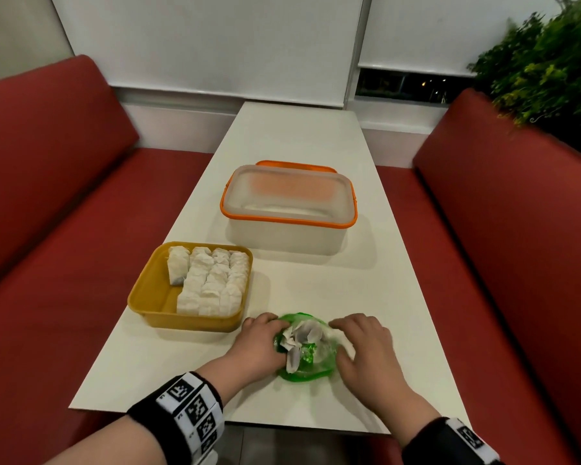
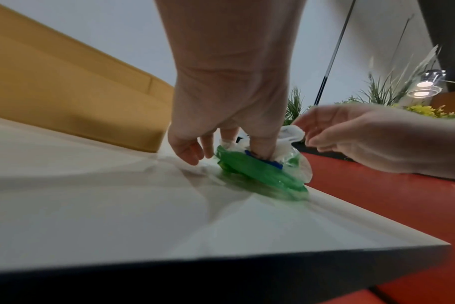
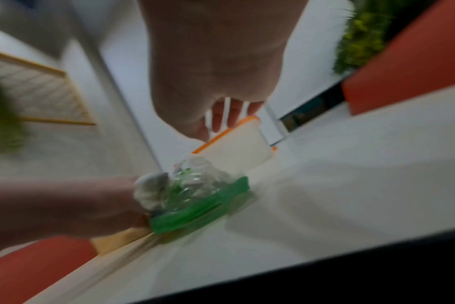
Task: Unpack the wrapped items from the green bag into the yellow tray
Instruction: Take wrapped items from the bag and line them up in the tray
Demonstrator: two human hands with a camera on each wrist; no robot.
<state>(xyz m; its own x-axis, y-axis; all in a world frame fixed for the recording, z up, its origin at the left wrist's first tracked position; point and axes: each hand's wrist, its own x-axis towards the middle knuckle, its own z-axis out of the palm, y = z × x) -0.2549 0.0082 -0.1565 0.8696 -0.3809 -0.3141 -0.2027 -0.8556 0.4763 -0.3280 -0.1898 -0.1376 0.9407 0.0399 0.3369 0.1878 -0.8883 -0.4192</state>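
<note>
I have the green bag (image 1: pixel 304 360) lying on the white counter (image 1: pixel 332 283) near its front edge, just right of the yellow tray (image 1: pixel 148 293). My left grip (image 1: pixel 260 347) is at the bag's left side with its fingers (image 2: pixel 262 148) curled down into the open mouth, closed round a bunch of wrapped items (image 1: pixel 299 337) that stick up white and crumpled from the opening. My right grip (image 1: pixel 366 350) rests over the bag's right side; from the left wrist view its fingers look loosely spread and relaxed, and I cannot see them pinching the plastic. The right wrist view is blurred, but it shows the green bag (image 3: pixel 195 203) bulging with clear plastic above a green band.

The yellow tray sits at the counter's left edge and already carries rows of white wrapped items (image 1: pixel 215 283) packed along its right and far parts, with bare yellow floor at the near left. Beyond it, toward the middle of the counter, stands a frosted container with an orange rim (image 1: pixel 287 209), well apart from the bag. Red bench seats (image 1: pixel 47 182) run along both sides, and green foliage (image 1: pixel 550 58) rises behind the right one.
</note>
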